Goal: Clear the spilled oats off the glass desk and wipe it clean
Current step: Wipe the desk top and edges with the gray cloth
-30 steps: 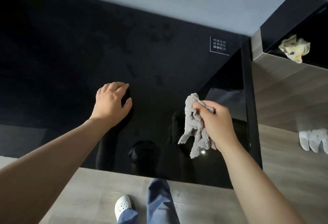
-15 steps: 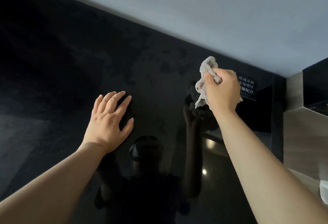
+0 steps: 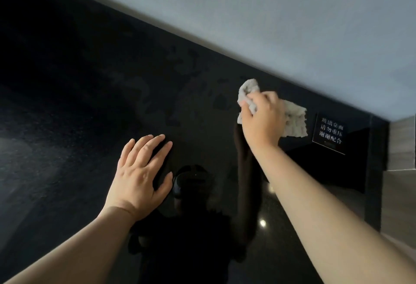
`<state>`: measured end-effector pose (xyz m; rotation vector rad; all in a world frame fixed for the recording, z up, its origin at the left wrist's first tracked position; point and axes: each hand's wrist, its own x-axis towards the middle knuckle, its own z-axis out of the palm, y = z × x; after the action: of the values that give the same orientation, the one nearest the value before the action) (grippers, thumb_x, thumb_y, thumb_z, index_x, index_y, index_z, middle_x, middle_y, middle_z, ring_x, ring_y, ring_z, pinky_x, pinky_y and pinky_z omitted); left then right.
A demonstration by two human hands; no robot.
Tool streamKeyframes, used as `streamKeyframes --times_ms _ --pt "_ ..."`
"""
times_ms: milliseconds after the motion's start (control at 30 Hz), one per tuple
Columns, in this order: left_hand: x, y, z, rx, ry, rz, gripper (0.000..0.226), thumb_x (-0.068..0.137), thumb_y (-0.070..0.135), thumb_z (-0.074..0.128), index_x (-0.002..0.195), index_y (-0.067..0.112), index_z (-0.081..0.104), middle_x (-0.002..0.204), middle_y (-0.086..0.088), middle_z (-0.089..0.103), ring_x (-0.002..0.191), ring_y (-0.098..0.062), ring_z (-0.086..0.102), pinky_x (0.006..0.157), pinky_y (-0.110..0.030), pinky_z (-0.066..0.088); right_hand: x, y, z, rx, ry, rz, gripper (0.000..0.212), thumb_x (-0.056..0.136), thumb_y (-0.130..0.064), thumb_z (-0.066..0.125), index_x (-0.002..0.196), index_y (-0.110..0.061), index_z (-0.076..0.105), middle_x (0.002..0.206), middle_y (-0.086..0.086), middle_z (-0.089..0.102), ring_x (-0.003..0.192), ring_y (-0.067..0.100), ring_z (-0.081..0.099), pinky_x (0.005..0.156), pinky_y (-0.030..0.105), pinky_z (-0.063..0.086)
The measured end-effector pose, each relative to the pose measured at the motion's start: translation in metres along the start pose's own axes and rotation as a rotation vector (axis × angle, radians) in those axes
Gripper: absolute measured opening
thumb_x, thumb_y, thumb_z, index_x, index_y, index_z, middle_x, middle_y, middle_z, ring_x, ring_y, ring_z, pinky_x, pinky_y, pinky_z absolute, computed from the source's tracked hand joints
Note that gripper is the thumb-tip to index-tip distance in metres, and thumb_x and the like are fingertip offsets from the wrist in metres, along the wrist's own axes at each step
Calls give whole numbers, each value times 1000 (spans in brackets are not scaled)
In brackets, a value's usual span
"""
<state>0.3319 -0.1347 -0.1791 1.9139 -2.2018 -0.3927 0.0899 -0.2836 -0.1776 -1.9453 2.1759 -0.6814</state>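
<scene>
A black glass desk [image 3: 67, 103] fills most of the view, glossy and dark, running up to a pale grey wall [image 3: 292, 24] along its far edge. The left hand [image 3: 139, 180] lies flat on the glass, palm down, fingers straight and a little spread, thumb out to the side, holding nothing. Ahead of its fingertips, dull patchy smears [image 3: 157, 94] mark the surface. Just to the thumb side of this hand, the glass mirrors a dark reflection [image 3: 191, 182] of the person wearing a headset, with a small bright light spot [image 3: 262, 223] nearer the body, beside the right forearm.

The right hand [image 3: 262, 121] reaches further out than the left, close to the far edge of the desk. It grips a light grey textured cloth [image 3: 295, 121] and holds it down against the glass. One bunched fold sticks up past the thumb and first finger, while the rest spreads out flat from under the hand on its outer side. The fingertips themselves are hidden by the hand and the cloth.

Just beyond the spread edge of the cloth, on the outer side of the right hand, sits a small dark sign [image 3: 331, 134] with white characters. Further out that way, past the desk's end, stands a wood-grain panel [image 3: 403, 144]
</scene>
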Motion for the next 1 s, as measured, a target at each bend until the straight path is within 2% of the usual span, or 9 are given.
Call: streamKeyframes --times_ms 100,167,333,467,567,633,833,933,1000 --pt "0 0 1 3 -6 3 60 87 43 44 140 16 49 149 -3 39 141 -25 31 118 -48 16 -34 -7 -12 135 -159 -111 14 84 -23 68 97 -22 71 101 -5 58 90 16 53 66 28 43" --pt "0 -1 1 7 -3 4 60 87 43 44 140 15 49 149 -3 39 140 -25 31 118 -49 16 -36 -10 -26 273 -270 -88 14 85 -26 68 98 -23 72 100 -10 60 86 8 56 69 20 44" --pt "1 0 2 -4 12 9 60 86 43 45 139 14 50 149 -4 40 140 -27 33 118 -50 17 40 2 -35 316 24 100 23 83 -35 57 94 -21 72 91 -1 68 84 15 63 74 31 51" --pt "2 0 2 -19 29 13 60 86 42 46 139 14 51 148 -4 41 139 -26 33 117 -51 19 91 10 -11 158 -56 170 19 89 -31 54 97 -23 70 90 -2 69 86 21 64 67 30 49" --pt "2 0 2 -13 31 16 60 85 41 47 138 14 51 147 -4 42 139 -27 34 116 -52 20 80 -2 9 -31 -52 98 18 90 -27 56 105 -25 67 112 2 60 105 26 54 69 31 36" --pt "2 0 2 -15 31 17 60 85 41 47 138 14 51 147 -4 42 139 -27 34 116 -52 20 56 -9 13 -47 -41 -4 17 89 -24 59 104 -21 67 111 5 59 99 28 55 66 30 32" --pt "1 1 1 -2 6 6 60 86 42 45 139 15 50 148 -3 41 140 -26 33 117 -51 20 -41 -13 -7 89 -91 -205 15 79 -23 72 94 -21 71 93 0 61 78 23 57 59 29 44" --pt "2 1 0 1 -2 6 60 86 43 44 139 14 50 148 -4 42 140 -27 33 117 -51 20 -56 -17 -26 341 -232 -90 17 83 -26 71 100 -23 73 97 -8 63 82 12 61 68 31 52" --pt "2 1 0 0 -7 4 61 86 43 44 139 14 50 148 -4 42 140 -27 33 117 -51 20 -37 -14 -38 404 -125 -46 21 83 -31 67 100 -22 73 101 -6 64 87 12 63 76 29 50"
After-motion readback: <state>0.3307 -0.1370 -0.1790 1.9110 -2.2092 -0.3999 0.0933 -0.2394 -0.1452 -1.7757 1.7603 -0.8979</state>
